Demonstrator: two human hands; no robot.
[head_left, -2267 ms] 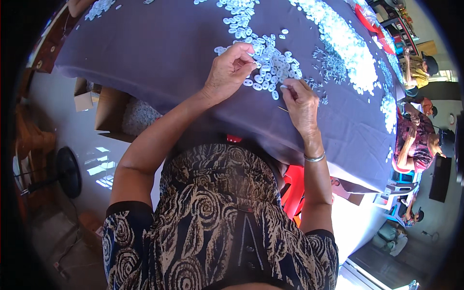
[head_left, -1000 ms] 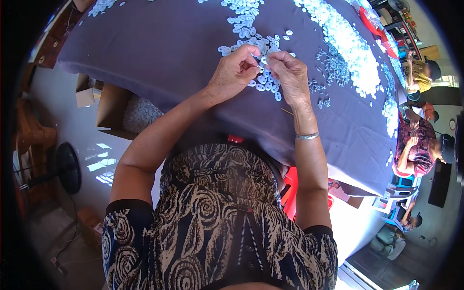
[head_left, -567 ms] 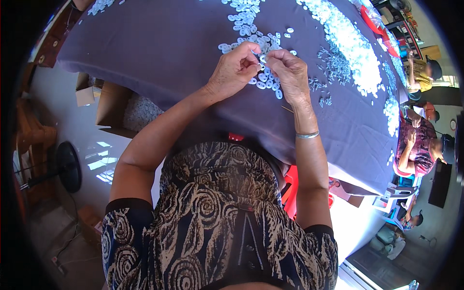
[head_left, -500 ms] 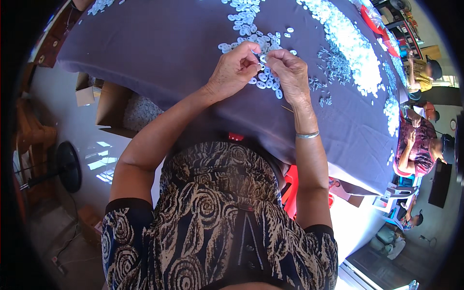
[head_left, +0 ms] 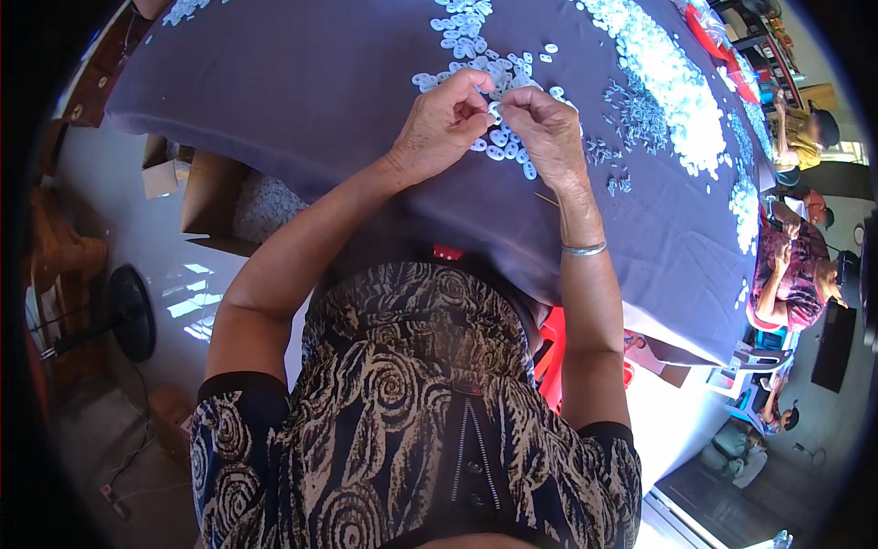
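My left hand [head_left: 444, 128] and my right hand [head_left: 547, 137] meet fingertip to fingertip above the near part of the table. A small white plastic piece [head_left: 495, 112] shows between them, against my left thumb and finger. My right thumb and fingers are pinched together beside it; whatever they hold is too small and hidden to make out. Loose white oval pieces with holes [head_left: 497, 151] lie under and just below the hands, and more of these ovals [head_left: 464, 41] trail away toward the far side.
Right of my hands lies a scatter of small metallic pins [head_left: 636, 114], beside a long heap of white pieces [head_left: 672, 101]. A thin stick [head_left: 546, 199] rests near my right wrist. Below the dark tablecloth [head_left: 302, 110], a carton [head_left: 215, 201] holds white pieces. Other people sit at far right.
Both hands stay pinched close together. The fingertips have shifted slightly, and the right hand has moved a little up and turned slightly over the pieces.
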